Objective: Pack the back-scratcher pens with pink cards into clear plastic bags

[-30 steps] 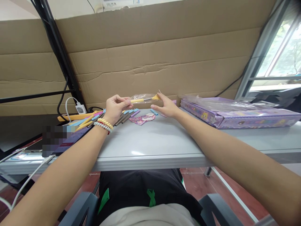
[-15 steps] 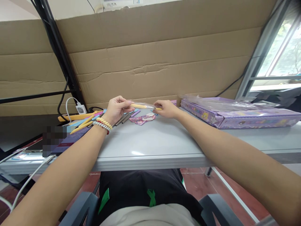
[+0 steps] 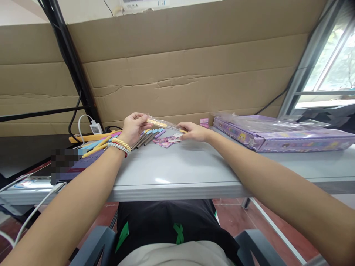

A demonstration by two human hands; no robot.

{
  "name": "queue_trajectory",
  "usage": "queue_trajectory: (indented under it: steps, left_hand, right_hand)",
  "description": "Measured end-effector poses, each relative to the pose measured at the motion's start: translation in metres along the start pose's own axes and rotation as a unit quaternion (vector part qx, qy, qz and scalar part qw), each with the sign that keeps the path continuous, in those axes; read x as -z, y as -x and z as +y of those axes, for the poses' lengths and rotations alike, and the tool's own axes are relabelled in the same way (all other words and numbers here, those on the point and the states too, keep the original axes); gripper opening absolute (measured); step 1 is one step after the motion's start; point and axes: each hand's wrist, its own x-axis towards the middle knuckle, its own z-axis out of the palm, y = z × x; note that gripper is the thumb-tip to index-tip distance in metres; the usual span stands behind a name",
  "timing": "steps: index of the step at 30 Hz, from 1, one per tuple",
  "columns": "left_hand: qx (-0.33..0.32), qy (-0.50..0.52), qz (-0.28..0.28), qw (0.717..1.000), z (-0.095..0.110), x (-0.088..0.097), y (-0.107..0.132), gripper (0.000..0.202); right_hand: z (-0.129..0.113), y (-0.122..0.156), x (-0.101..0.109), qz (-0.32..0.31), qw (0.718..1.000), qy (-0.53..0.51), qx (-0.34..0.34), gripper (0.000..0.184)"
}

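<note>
My left hand (image 3: 133, 128) is closed, pinching a clear plastic sleeve (image 3: 169, 125) with a slim yellow pen-like stick (image 3: 156, 123) inside. Toward the right the sleeve stretches down to my right hand (image 3: 195, 132). Its fingers are closed on a small yellow end piece (image 3: 183, 130); whether this is joined to the stick I cannot tell. Under the sleeve lie several grey metallic pen-like sticks (image 3: 146, 138) with blue and yellow ends, and a purple one (image 3: 160, 133). Pink patterned paper pieces (image 3: 165, 141) rest just left of my right fingers.
A purple printed box (image 3: 294, 145) with clear plastic (image 3: 249, 121) on top stands at the right. Yellow, blue and purple sticks (image 3: 95, 149) are heaped at the left, near a white charger (image 3: 95, 128). Cardboard (image 3: 180, 81) backs the white table (image 3: 177, 168).
My hands have moved slightly apart, the left one to the left and the right one lower. The yellow stick shifted left with my left hand, and more clear sleeve shows between them.
</note>
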Motion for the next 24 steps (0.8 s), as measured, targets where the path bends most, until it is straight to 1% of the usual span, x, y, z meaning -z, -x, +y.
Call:
queue_trajectory:
  steps: [2, 5, 6, 8, 10, 12, 15, 17, 19, 21, 24]
  left_hand:
    - [-0.001, 0.002, -0.012, 1.000, 0.000, 0.000, 0.000, 0.007]
    - [0.000, -0.002, -0.029, 1.000, -0.001, -0.001, 0.001, 0.005]
    - [-0.002, -0.004, -0.035, 0.999, -0.001, -0.002, 0.001, 0.006]
    - [-0.007, -0.011, -0.043, 0.999, -0.001, -0.003, 0.001, 0.012]
    - [-0.012, -0.019, -0.043, 0.999, -0.002, -0.004, 0.001, 0.019]
    - [-0.010, -0.037, -0.035, 0.999, -0.004, -0.004, 0.000, 0.025]
    - [0.008, -0.077, -0.020, 0.997, -0.006, -0.002, -0.002, 0.030]
    - [0.027, -0.105, -0.023, 0.994, -0.007, 0.000, -0.002, 0.030]
    - [0.041, -0.134, -0.037, 0.989, -0.009, 0.001, -0.003, 0.029]
    - [0.049, -0.166, -0.051, 0.984, -0.010, 0.001, -0.003, 0.027]
    - [0.058, -0.203, -0.061, 0.975, -0.011, 0.001, -0.003, 0.025]
  right_hand:
    - [-0.001, 0.000, -0.001, -0.012, 1.000, 0.002, -0.017, 0.028]
    - [-0.001, 0.000, -0.002, -0.014, 0.999, -0.005, -0.030, 0.013]
    - [0.000, -0.001, -0.003, -0.012, 0.999, -0.012, -0.028, 0.010]
    - [0.002, -0.002, -0.003, -0.001, 0.999, -0.026, -0.022, 0.012]
    - [0.003, -0.004, -0.003, 0.029, 0.999, -0.033, -0.019, 0.018]
    - [0.005, -0.005, -0.003, 0.077, 0.996, -0.036, -0.022, 0.023]
    - [0.007, -0.007, 0.001, 0.161, 0.985, -0.025, -0.060, 0.021]
    - [0.010, -0.007, 0.005, 0.220, 0.971, 0.011, -0.092, 0.018]
    - [0.015, -0.006, 0.010, 0.263, 0.956, 0.061, -0.113, 0.016]
    - [0.021, -0.003, 0.015, 0.274, 0.947, 0.102, -0.135, 0.016]
    - [0.032, 0.002, 0.020, 0.245, 0.942, 0.135, -0.183, 0.016]
